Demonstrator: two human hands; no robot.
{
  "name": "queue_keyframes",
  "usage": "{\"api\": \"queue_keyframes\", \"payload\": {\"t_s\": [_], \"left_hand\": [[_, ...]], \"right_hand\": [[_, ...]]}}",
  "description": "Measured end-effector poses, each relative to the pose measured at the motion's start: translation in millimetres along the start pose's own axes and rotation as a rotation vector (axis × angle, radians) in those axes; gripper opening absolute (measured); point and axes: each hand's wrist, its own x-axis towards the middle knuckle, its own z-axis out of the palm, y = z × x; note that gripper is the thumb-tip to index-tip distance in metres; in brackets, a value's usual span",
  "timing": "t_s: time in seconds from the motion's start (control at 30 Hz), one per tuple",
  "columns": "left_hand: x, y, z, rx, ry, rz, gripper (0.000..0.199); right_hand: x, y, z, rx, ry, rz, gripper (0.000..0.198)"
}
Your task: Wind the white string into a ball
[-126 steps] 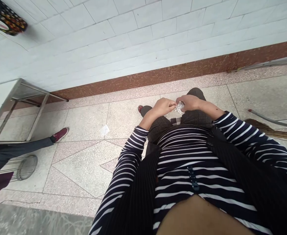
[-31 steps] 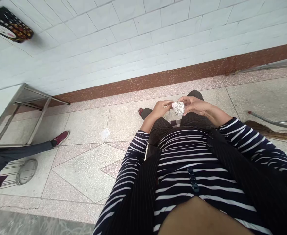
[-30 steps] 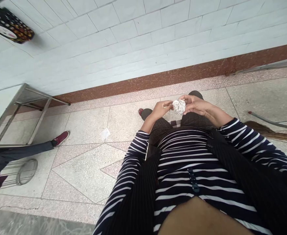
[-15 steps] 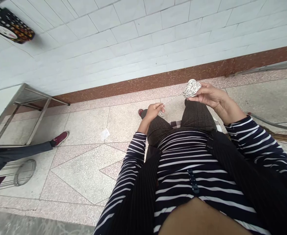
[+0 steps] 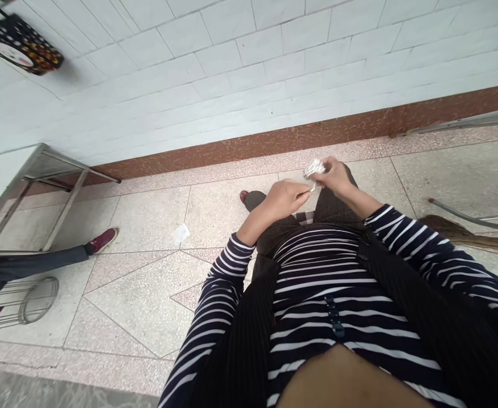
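Note:
A wound bundle of thin white cord point(image 5: 313, 169), flecked with dark, is held above my knees. My right hand point(image 5: 336, 178) is closed around the near side of this bundle, which is blurred by motion. Just left of it and slightly lower, my left hand point(image 5: 286, 198) pinches a strand of the cord that runs up to the bundle. The two hands are close together, and the left fingers are seen mostly from the back. Both forearms wear dark sleeves with white stripes.
A metal-framed table point(image 5: 40, 170) stands at left, with another person's leg and red shoe point(image 5: 103, 241) beside a wire stool point(image 5: 38, 300). White paper point(image 5: 181, 235) lies on the floor. A patterned bag point(image 5: 21, 48) hangs on the tiled wall. Metal legs point(image 5: 465, 211) and a broom point(image 5: 453, 229) are at right.
My right hand has come left and down with the cord bundle. My left hand has moved right toward it, so the stretch of cord between them is much shorter.

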Motion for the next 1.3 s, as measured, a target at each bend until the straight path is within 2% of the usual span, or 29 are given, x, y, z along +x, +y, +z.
{"api": "queue_keyframes", "payload": {"t_s": [0.03, 0.13, 0.2, 0.3, 0.37, 0.47, 0.63, 0.77, 0.93, 1.03, 1.17, 1.3], "left_hand": [[7, -1, -4, 0.046, 0.021, 0.034, 0.036], [28, -17, -13, 0.123, 0.091, 0.066, 0.041], [36, -34, -17, 0.138, 0.156, 0.037, 0.041], [39, -56, -13, 0.060, 0.168, -0.023, 0.040], [37, -64, -3, -0.054, 0.150, -0.061, 0.040], [32, -71, 19, -0.204, 0.188, -0.142, 0.034], [23, -77, 46, -0.368, 0.251, -0.292, 0.024], [19, -78, 41, -0.358, 0.309, -0.317, 0.026], [27, -76, 20, -0.237, 0.397, -0.276, 0.023], [33, -78, 17, -0.197, 0.421, -0.290, 0.023], [32, -89, 24, -0.185, 0.453, -0.357, 0.023], [26, -99, 44, -0.179, 0.351, -0.393, 0.022]], "right_hand": [[-9, 5, 9, 0.008, 0.017, 0.038, 0.052], [-33, 10, 23, 0.174, -0.175, 0.209, 0.042], [-43, 4, 20, 0.352, -0.305, 0.319, 0.036], [-51, -8, 8, 0.550, -0.393, 0.392, 0.037], [-53, -17, 3, 0.605, -0.432, 0.385, 0.042], [-55, -27, 3, 0.628, -0.473, 0.352, 0.047], [-56, -34, 4, 0.571, -0.473, 0.303, 0.042], [-57, -35, -3, 0.505, -0.506, 0.301, 0.045], [-62, -37, -4, 0.502, -0.666, 0.286, 0.058], [-64, -37, -2, 0.526, -0.649, 0.251, 0.052], [-66, -37, -1, 0.503, -0.602, 0.275, 0.040], [-67, -44, -3, 0.494, -0.558, 0.255, 0.039]]}}
